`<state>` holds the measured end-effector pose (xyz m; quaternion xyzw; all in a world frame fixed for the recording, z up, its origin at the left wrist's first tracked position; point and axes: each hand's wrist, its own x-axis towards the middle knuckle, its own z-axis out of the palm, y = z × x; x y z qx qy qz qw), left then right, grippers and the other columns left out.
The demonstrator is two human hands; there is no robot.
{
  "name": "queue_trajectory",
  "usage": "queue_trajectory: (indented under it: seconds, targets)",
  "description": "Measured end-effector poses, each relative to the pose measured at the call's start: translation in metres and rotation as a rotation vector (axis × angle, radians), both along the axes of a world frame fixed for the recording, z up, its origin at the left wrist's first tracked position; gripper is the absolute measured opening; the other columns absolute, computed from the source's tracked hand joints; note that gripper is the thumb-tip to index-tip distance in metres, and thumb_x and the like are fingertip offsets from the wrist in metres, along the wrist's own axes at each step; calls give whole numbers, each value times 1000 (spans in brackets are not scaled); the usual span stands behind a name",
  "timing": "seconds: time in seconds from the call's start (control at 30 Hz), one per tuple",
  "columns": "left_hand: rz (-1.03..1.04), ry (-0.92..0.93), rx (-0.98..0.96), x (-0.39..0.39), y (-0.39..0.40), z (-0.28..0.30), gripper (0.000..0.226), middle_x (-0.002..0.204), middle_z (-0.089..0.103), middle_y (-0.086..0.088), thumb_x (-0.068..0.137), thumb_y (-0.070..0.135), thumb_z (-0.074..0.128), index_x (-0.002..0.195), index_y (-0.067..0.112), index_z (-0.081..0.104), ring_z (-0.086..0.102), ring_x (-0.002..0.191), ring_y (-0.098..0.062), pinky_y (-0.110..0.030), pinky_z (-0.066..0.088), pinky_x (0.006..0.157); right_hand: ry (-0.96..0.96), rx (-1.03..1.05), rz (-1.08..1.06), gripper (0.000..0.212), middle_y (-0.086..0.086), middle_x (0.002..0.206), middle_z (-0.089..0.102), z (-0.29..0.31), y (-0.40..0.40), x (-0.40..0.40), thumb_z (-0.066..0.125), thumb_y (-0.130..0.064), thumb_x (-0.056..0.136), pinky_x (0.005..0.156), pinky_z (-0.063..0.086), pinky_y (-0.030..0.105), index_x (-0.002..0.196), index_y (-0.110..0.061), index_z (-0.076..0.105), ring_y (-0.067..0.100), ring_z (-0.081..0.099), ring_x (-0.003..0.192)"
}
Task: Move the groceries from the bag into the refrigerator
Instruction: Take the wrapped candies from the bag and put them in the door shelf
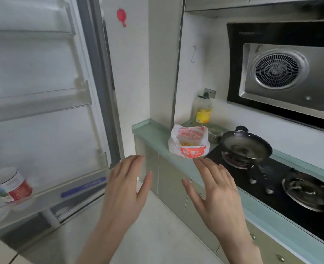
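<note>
A white plastic bag (188, 142) with red print stands open on the pale green counter (153, 133), something yellow showing inside it. The refrigerator door (41, 88) hangs open on the left, with clear shelves; a water bottle (8, 182) with a red label sits in its lowest shelf. My left hand (126, 189) and my right hand (218, 191) are both raised in front of me, fingers straight and spread, holding nothing. They are below and short of the bag, the right fingertips close to its lower edge.
A black wok (246, 146) sits on the gas hob (271, 183) right of the bag, with a second burner nearer me. An oil bottle (203, 109) and a small jar (215, 134) stand behind the bag. A range hood (283, 73) hangs above. Cabinet fronts run under the counter.
</note>
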<state>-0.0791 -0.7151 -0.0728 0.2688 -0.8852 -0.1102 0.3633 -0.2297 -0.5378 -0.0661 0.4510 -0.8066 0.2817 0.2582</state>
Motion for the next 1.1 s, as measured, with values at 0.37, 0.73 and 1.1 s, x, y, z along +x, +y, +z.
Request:
queue_trajectory:
  seconds: [0.37, 0.73, 1.1]
  targets:
    - [-35, -63, -68, -109, -31, -28, 43, 125, 66, 3, 100, 42, 49, 132, 16, 61, 60, 112, -23, -38, 52, 94, -91, 14, -75, 59, -1, 136, 63, -31, -30, -95, 48, -57, 99, 110, 44, 41, 139, -15, 61, 22, 58, 125]
    - [-112, -106, -20, -228, -113, -55, 49, 126, 65, 3, 98, 48, 44, 132, 17, 62, 61, 115, -24, -40, 52, 96, -117, 36, -235, 53, -6, 123, 69, -36, -111, -206, 54, -56, 96, 97, 51, 38, 134, -20, 64, 21, 65, 113]
    - [-174, -153, 85, -338, -172, -89, 42, 126, 66, 1, 96, 43, 57, 129, 18, 63, 61, 116, -24, -40, 53, 92, -239, 92, -296, 58, -8, 129, 68, -59, -164, -289, 58, -59, 92, 103, 47, 36, 136, -21, 62, 17, 62, 121]
